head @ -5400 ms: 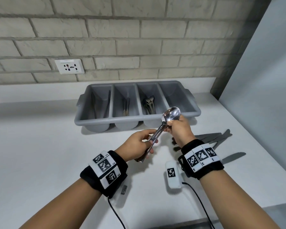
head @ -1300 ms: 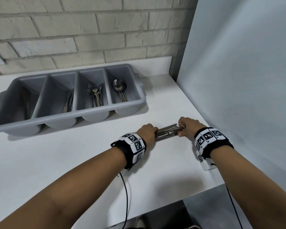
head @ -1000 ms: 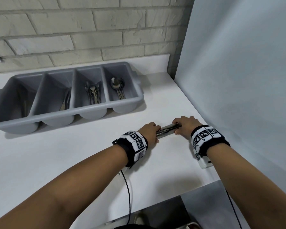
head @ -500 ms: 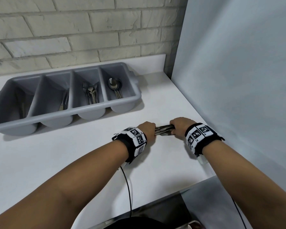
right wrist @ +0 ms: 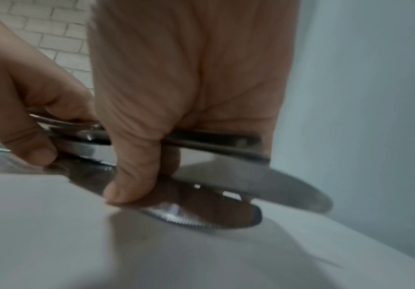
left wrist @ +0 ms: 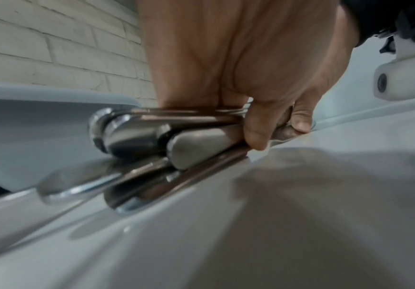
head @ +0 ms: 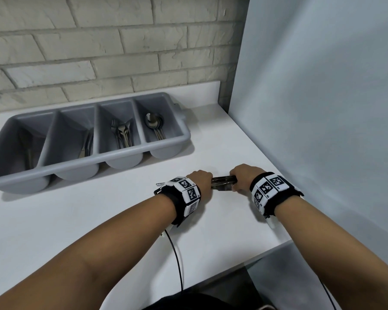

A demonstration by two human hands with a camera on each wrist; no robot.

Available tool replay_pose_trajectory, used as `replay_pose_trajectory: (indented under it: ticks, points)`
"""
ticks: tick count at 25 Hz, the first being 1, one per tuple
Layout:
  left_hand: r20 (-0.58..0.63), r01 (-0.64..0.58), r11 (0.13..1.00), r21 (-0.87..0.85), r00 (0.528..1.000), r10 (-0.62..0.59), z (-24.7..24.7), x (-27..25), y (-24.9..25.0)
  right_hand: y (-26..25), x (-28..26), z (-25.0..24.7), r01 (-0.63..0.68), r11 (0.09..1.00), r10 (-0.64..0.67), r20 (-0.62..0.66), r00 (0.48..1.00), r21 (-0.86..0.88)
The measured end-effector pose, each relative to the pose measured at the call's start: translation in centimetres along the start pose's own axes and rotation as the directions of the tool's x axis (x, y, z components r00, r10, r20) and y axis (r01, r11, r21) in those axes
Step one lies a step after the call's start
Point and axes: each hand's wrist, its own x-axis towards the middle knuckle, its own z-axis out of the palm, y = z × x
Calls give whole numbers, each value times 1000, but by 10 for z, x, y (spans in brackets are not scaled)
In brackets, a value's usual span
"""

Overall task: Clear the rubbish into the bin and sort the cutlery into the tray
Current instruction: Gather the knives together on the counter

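A bundle of steel table knives (head: 224,183) lies on the white counter (head: 99,220), gripped at both ends. My left hand (head: 202,181) curls round the handles (left wrist: 149,140), thumb (left wrist: 254,135) pressing them down. My right hand (head: 241,179) grips the blades (right wrist: 283,189), thumb (right wrist: 130,176) on the lowest one; my left hand (right wrist: 21,135) shows beside it. The grey four-compartment cutlery tray (head: 76,163) stands at the back left. It holds spoons (head: 154,124) in the rightmost compartment and forks (head: 121,133) in the one beside it.
A grey panel (head: 323,108) rises close on the right of my right hand. The brick wall (head: 99,52) runs behind the tray. The counter's front edge (head: 267,251) lies near my right forearm. A black cable (head: 177,260) hangs from my left wrist.
Since the spoon was held over the tray, spoons lie in the rightmost compartment. Over the last second my two hands have drawn closer together along the knives on the counter.
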Motion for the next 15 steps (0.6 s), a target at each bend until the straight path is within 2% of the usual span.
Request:
replay_pose_trajectory:
  ticks: [2, 4, 7, 9, 10, 11, 12, 13, 14, 15]
  points:
    - [-59, -31, 999, 30, 998, 33, -1, -4, -4, -3, -2, 1, 23, 999, -26, -67, 997, -44]
    - [-82, -55, 995, 79, 995, 61, -3, -7, -8, -5, -3, -2, 52, 999, -54, -108, 993, -14]
    - [-48, -60, 998, 34, 997, 62, -9, -9, -17, -5, -2, -21, 89, 996, -90, -190, 978, -12]
    - [-16, -20, 995, -94, 1000, 18, -19, -12, -28, -1, -1, -35, 107, 994, -90, -351, 932, 30]
    - [-35, -7, 984, -180, 999, 0, -27, -15, -35, -1, -1, -39, 149, 977, -63, -461, 885, 152]
    - [-67, -10, 961, -276, 998, -9, -34, -19, -42, -3, -5, -41, 232, 914, -1, -571, 821, 333]
    - [-105, -27, 923, -385, 994, -15, -44, -22, -50, -8, -5, -42, 337, 786, 98, -643, 760, 518]
    - [-148, -50, 857, -512, 989, -31, -55, -25, -57, -17, -6, -43, 422, 598, 209, -641, 739, 681]
    - [-184, -67, 756, -651, 980, -71, -64, -27, -63, -31, -5, -44, 449, 392, 275, -568, 775, 803]
    - [-224, -94, 634, -767, 966, -129, -74, -29, -67, -46, -4, -43, 400, 227, 255, -451, 855, 888]
